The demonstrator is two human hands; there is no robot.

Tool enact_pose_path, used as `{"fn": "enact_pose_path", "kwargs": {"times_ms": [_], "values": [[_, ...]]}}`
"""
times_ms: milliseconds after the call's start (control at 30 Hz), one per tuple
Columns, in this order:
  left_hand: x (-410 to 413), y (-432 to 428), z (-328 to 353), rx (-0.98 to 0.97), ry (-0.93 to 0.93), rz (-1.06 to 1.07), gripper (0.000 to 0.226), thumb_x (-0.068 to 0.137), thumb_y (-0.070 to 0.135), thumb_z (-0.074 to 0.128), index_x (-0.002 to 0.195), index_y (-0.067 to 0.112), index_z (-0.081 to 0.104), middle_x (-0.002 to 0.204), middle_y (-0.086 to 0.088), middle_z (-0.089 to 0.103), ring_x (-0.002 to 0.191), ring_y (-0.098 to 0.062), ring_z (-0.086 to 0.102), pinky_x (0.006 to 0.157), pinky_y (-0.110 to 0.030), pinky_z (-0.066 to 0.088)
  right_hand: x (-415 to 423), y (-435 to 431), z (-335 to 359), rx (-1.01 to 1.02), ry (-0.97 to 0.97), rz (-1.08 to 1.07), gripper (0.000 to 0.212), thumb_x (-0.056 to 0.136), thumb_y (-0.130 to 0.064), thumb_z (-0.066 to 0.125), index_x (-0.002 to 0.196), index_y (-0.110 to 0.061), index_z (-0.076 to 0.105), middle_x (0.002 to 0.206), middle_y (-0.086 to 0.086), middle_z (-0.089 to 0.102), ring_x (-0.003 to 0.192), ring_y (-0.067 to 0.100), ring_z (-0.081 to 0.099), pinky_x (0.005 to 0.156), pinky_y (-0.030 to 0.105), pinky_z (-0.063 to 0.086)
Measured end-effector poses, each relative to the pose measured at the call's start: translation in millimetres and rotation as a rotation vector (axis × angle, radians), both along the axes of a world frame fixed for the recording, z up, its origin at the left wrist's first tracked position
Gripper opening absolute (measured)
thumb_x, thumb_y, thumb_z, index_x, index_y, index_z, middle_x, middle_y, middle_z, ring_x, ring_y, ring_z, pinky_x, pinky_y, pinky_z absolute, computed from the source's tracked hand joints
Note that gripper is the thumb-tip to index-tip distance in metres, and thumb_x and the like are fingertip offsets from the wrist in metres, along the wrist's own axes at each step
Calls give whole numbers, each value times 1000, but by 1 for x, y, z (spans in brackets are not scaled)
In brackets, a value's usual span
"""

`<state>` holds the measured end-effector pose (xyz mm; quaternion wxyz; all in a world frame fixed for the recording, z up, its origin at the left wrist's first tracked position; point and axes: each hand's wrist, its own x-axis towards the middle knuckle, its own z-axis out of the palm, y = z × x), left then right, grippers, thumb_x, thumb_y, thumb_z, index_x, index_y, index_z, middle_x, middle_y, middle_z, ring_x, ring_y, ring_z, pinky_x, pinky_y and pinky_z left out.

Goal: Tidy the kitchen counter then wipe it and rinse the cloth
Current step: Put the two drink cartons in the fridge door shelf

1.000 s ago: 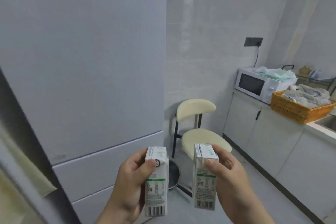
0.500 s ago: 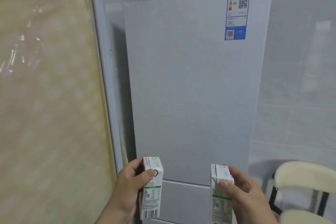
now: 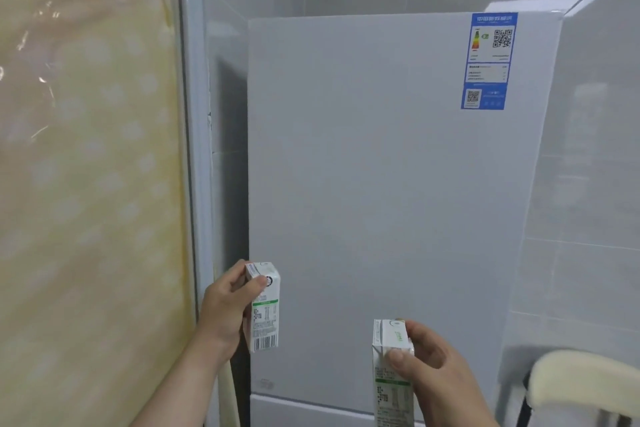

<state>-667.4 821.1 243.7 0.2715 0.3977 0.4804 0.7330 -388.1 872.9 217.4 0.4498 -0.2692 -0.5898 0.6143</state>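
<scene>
Each of my hands holds a small white carton with green print. My left hand [image 3: 225, 310] grips the left carton [image 3: 265, 314] upright, near the left edge of the closed white fridge door [image 3: 381, 184]. Lower and further right, my right hand [image 3: 433, 367] pinches the top of the right carton [image 3: 391, 388], whose bottom runs out of view. Both cartons are in front of the door without touching it.
A blue energy label [image 3: 488, 61] is stuck at the fridge door's top right. A yellow patterned sheet under clear plastic [image 3: 90, 184] fills the left side, behind a white frame [image 3: 194, 149]. A cream chair back [image 3: 585, 381] shows at the bottom right, against the tiled wall [image 3: 588, 218].
The view swung left from the counter and microwave to face the fridge door. My left hand rose with its carton toward the door's left edge; my right hand stayed low.
</scene>
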Motion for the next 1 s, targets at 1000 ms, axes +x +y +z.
{"fn": "enact_pose_path", "kwargs": {"times_ms": [1000], "values": [[-64,45,-18,90,43,-33,31,89,-2,54,91,23,73,78,-2,68,67,-17,63,57,-28,54,-39,2,10,-12,-44,-234,73,44,-34,81,112,-14,64,104,5,74,98,18,70,78,28,50]]}}
